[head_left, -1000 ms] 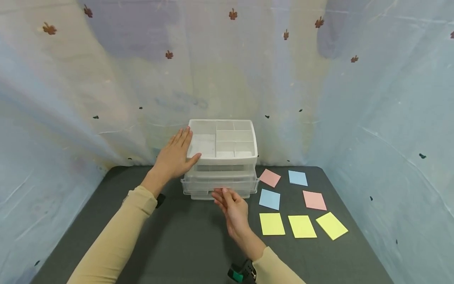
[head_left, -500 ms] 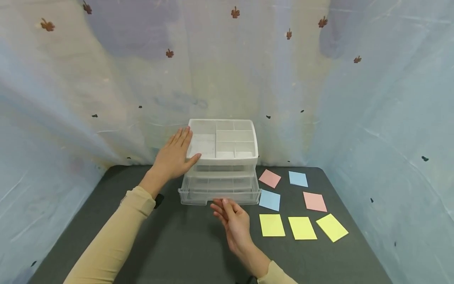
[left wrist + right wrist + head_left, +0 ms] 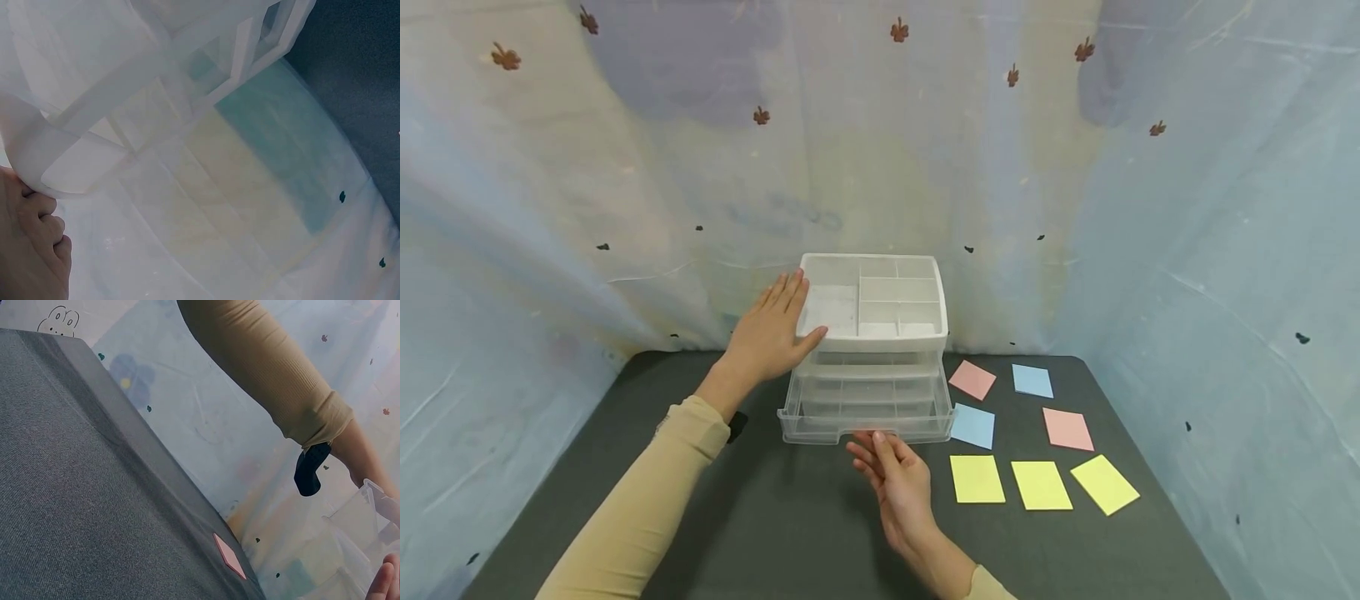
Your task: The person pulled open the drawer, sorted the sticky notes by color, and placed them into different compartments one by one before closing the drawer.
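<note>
A white plastic drawer unit (image 3: 880, 343) with a divided top tray stands toward the back of the table. My left hand (image 3: 766, 333) rests flat along its left side, fingers straight and thumb over the top rim. The left wrist view shows that hand's knuckles against the unit's white frame (image 3: 119, 75). A clear lower drawer (image 3: 820, 429) is pulled far out. At the middle of its front edge, my right hand (image 3: 898, 487) pinches the lip with thumb and fingertips. The right wrist view shows those fingertips (image 3: 382, 581) beside the clear plastic.
On the dark table (image 3: 775, 542), right of the unit, lie several paper squares: pink (image 3: 972, 380), blue (image 3: 1033, 381) and yellow (image 3: 977, 479). One blue square (image 3: 974, 427) lies right beside the drawer's corner. A patterned curtain (image 3: 880, 167) hangs behind.
My right hand has moved toward me, and the clear drawer has slid farther out of the unit with it. My left hand has stayed on the unit's side.
</note>
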Available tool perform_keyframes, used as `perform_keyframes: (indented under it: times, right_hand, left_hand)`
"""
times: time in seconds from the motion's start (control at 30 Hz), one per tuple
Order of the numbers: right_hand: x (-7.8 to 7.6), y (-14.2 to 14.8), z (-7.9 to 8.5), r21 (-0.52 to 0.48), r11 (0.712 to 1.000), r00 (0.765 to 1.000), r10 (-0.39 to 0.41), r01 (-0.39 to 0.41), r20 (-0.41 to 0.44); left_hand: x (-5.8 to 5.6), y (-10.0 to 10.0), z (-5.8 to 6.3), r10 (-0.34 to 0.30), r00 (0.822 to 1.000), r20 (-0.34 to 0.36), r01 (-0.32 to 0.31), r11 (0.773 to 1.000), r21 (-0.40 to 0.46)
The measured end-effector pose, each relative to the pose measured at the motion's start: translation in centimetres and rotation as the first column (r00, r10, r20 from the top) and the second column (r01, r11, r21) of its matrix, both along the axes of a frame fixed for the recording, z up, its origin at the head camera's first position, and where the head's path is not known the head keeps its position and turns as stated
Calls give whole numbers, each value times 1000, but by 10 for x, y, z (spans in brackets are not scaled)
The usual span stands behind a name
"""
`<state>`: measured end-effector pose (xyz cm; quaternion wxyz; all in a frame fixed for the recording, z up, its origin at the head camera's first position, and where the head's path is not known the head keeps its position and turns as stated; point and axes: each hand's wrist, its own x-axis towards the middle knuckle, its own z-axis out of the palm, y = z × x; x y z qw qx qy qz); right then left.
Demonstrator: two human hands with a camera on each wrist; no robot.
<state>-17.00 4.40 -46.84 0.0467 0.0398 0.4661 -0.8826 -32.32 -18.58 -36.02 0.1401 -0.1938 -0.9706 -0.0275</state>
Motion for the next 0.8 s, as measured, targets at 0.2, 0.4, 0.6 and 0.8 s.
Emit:
perform_keyframes:
  times: [0.2, 0.4, 0.6, 0.8]
  right_hand:
    - [0, -1, -1, 4, 1000, 1000, -13, 13, -10]
    - [1, -1, -1, 14, 1000, 1000, -24, 24, -16]
    - [4, 6, -3, 70, 997, 998, 18, -13, -64]
    - [7, 17, -5, 227, 972, 981, 104, -65, -164]
  left_hand:
    - [2, 0, 1, 1, 1000, -6, -1, 1000, 0]
    - [2, 3, 2, -1, 1000, 8, 1, 1000, -7]
    - [0, 3, 1, 3, 1000, 15, -2, 1000, -10]
    - [0, 0, 1, 2, 1000, 6, -2, 1000, 0]
